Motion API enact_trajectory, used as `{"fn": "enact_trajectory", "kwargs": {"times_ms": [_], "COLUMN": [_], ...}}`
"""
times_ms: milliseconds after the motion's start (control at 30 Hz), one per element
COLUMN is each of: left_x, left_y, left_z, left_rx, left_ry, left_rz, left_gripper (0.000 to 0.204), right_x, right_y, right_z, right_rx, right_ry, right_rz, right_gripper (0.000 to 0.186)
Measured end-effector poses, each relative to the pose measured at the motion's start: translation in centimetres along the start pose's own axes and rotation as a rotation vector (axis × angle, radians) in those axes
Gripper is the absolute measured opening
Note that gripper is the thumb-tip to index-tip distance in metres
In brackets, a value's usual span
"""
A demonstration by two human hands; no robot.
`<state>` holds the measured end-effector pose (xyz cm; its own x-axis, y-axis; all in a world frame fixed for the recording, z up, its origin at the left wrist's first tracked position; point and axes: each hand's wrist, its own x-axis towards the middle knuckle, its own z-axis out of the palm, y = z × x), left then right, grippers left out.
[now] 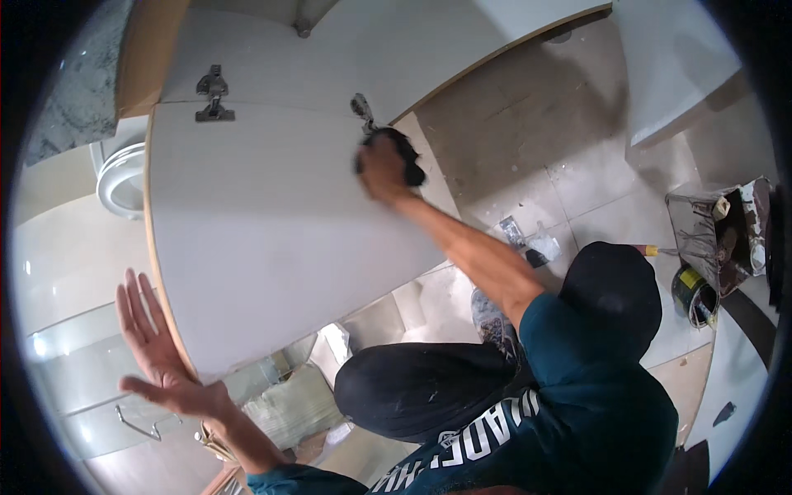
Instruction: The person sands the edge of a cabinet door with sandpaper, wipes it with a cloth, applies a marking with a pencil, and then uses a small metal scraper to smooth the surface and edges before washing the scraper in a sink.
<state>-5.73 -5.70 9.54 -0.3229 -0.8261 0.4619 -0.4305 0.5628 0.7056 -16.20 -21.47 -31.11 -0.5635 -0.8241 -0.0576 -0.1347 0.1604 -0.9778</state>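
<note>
A white cabinet door (pixel 272 231) with a wood-toned edge stands swung out in front of me, hung on two metal hinges, the left one (pixel 214 103) fully in sight. My right hand (pixel 384 172) is closed on a dark cloth (pixel 404 157) and presses it to the door just below the other hinge (pixel 361 109). That hand is slightly blurred. My left hand (pixel 165 355) has its fingers spread, with the palm by the door's outer left edge; it holds nothing.
Tiled floor (pixel 528 107) lies to the right. A paint-stained container (pixel 701 235) and a dark open can (pixel 693 295) stand there, beside a yellow-and-red handle (pixel 648 250). A white toilet (pixel 124 181) is beyond the door's left edge. Stone countertop (pixel 78 91) is at upper left.
</note>
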Motion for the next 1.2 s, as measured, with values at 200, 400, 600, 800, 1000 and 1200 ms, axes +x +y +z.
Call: {"fn": "enact_trajectory", "kwargs": {"times_ms": [200, 400, 600, 800, 1000, 1200], "left_x": [-0.4, -0.5, -0.1, -0.3, -1.5, -0.4], "left_y": [1.2, 0.4, 0.1, 0.8, 0.9, -0.1], "left_z": [2.3, 0.6, -1.9, -0.7, -1.5, -1.3], "left_rx": [0.004, 0.185, 0.206, 0.116, 0.030, 0.019], "left_ry": [0.062, 0.060, -0.021, -0.001, 0.023, -0.016], "left_rz": [0.009, -0.030, -0.002, -0.016, -0.044, 0.004], "left_gripper": [0.114, 0.128, 0.128, 0.122, 0.117, 0.118], "right_x": [3.6, -0.4, -6.6, -16.6, -15.9, -15.9], "right_y": [-8.5, 3.6, -1.5, -21.0, -7.8, 1.5], "right_z": [-2.5, -0.4, -1.2, -10.1, -6.8, -3.2], "right_rx": [0.106, 0.295, 0.265, 0.444, 0.320, 0.274], "right_ry": [0.209, -0.026, -0.017, -0.203, -0.197, -0.027], "right_rz": [-0.665, -0.168, -0.031, -1.022, -0.622, -0.162], "right_gripper": [0.048, 0.074, 0.072, 0.072, 0.076, 0.075]}}
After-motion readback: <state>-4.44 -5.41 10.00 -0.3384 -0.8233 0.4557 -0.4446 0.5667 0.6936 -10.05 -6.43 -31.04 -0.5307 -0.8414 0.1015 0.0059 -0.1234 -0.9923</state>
